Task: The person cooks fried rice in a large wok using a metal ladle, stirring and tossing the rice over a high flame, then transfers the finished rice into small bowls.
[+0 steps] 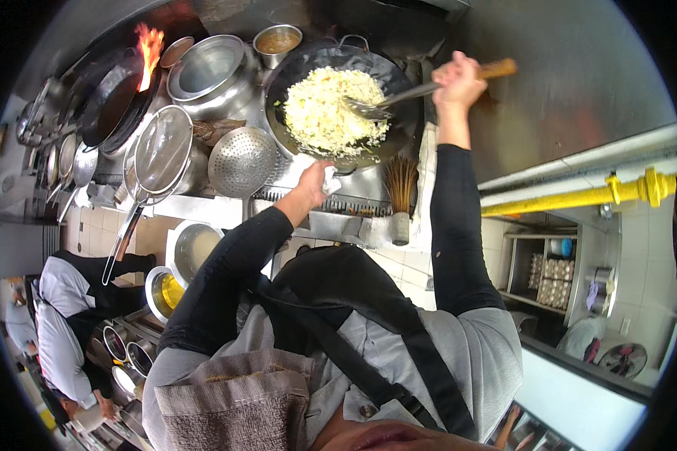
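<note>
Fried rice [330, 110] with bits of green lies in a large dark wok [282, 127] on the range. My right hand [460, 79] grips the handle of a metal wok spatula [412, 93] with a wooden end; its blade is in the rice at the wok's right side. My left hand [316, 183] holds a white cloth [331, 183] at the wok's near rim, beside its loop handle. A bamboo wok brush [400, 194] stands just right of the wok's near edge. To the left lies a perforated metal skimmer [242, 162].
Flames [148, 56] rise at another wok [110, 107] on the left. Between the woks stand a large steel pot [211, 73], a small pot of brown liquid [277, 42] and a mesh strainer [163, 149]. A yellow pipe [575, 197] runs at right. Co-workers [62, 332] are at lower left.
</note>
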### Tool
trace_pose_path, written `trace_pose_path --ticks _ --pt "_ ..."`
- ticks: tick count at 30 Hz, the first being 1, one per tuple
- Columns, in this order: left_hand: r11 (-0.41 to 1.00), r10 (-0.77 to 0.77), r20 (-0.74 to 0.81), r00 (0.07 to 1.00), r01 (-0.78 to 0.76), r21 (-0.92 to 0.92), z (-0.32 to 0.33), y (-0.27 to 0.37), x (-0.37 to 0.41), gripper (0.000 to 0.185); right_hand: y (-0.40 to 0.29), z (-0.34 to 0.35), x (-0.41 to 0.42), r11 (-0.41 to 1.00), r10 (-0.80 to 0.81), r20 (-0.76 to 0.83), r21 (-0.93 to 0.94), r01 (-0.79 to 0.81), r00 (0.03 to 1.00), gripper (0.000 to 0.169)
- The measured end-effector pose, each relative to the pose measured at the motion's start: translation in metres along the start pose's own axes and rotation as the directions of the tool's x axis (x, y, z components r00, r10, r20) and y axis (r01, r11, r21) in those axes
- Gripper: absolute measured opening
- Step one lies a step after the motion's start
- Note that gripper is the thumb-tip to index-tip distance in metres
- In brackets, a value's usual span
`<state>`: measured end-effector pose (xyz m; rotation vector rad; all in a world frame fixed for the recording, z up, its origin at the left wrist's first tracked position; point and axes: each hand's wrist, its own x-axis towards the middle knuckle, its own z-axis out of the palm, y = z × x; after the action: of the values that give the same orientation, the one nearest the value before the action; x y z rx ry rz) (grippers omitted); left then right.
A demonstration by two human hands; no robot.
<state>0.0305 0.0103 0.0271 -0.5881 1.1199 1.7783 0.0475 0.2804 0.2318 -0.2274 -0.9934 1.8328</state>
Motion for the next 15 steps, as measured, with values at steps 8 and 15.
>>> trace_pose_path --ticks 8,15 --pt "0.99 -0.12 -0.002 0.993 0.12 0.073 -0.001 0.0 -0.013 0.013 0.054 0.074 0.0 0.985 0.128 0.258 -0.144 -0.093 0.958 0.03" --pt "0.988 -0.112 0.065 0.992 0.118 -0.099 0.002 -0.002 0.003 0.01 0.11 0.091 0.003 0.925 0.117 0.17 -0.377 -0.045 0.979 0.023"
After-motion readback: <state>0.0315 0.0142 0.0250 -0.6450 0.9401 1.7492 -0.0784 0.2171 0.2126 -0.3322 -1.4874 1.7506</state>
